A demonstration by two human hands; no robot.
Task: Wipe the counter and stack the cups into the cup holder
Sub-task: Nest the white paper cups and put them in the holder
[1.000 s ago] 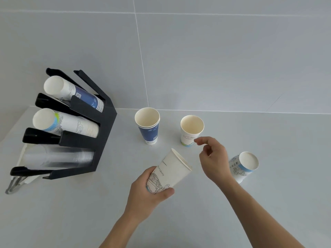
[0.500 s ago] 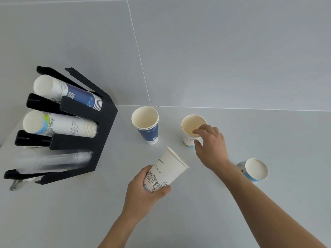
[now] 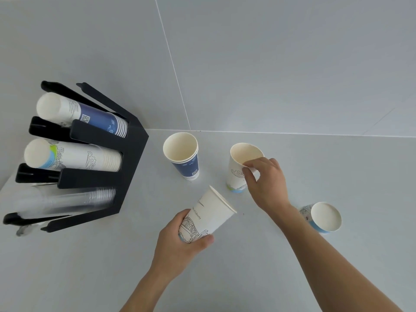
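My left hand (image 3: 180, 246) grips a white paper cup with line drawings (image 3: 210, 216), tilted with its mouth up and to the right, above the counter. My right hand (image 3: 266, 184) pinches the rim of an upright white cup (image 3: 237, 170) standing mid-counter. A blue cup (image 3: 184, 159) stands upright to its left, with another nested inside. An upturned white-and-blue cup (image 3: 324, 218) sits at the right, bottom up. The black cup holder (image 3: 130, 167) at the left carries three lying stacks: blue cups, white cups and clear plastic cups.
The grey counter (image 3: 90, 266) meets a grey tiled wall (image 3: 270, 64) just behind the cups. Something metallic (image 3: 22, 230) pokes out under the holder's lower left corner.
My right hand has reached forward and closed its fingers on the rim of the upright white cup. My left hand keeps the drawn cup in about the same spot.
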